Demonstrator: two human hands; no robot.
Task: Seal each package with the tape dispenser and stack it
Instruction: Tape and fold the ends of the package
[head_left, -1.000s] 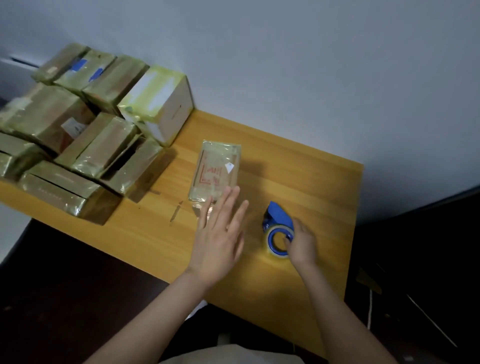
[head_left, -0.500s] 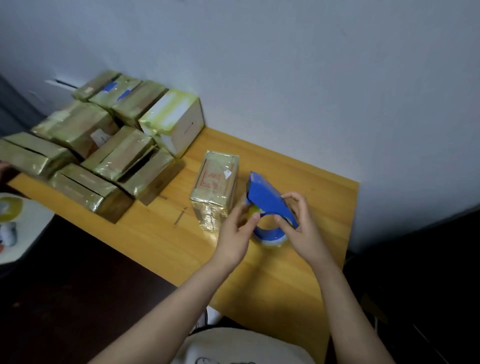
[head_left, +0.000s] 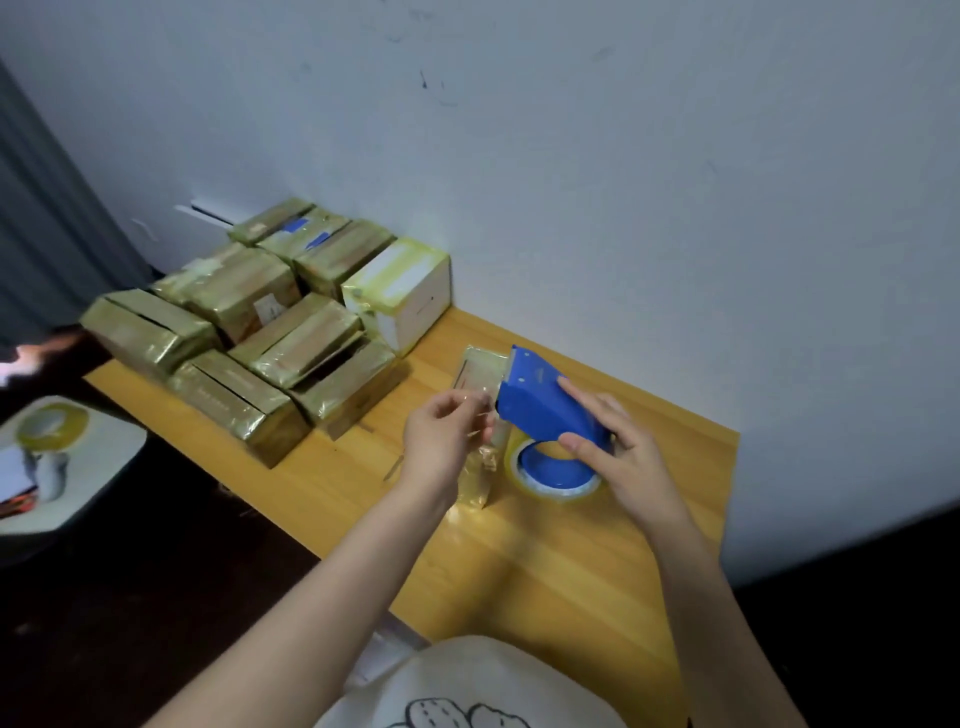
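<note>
A blue tape dispenser (head_left: 540, 400) with a roll of clear tape is lifted above the wooden table (head_left: 545, 561). My right hand (head_left: 618, 457) grips its body, thumb under and fingers over the top. My left hand (head_left: 447, 441) pinches the free end of the clear tape just left of the dispenser's mouth. A small tape-wrapped package (head_left: 480, 374) lies on the table behind and below both hands, partly hidden by them and by the dispenser.
A pile of several taped packages (head_left: 260, 332) and a white box (head_left: 400, 296) fills the table's left end against the wall. A grey stool (head_left: 104, 467) with a tape roll (head_left: 52, 426) stands lower left. The table's right edge (head_left: 727, 493) is close.
My right hand lifted the dispenser off the table and brought it over the package. My left hand left the package and now pinches the tape end.
</note>
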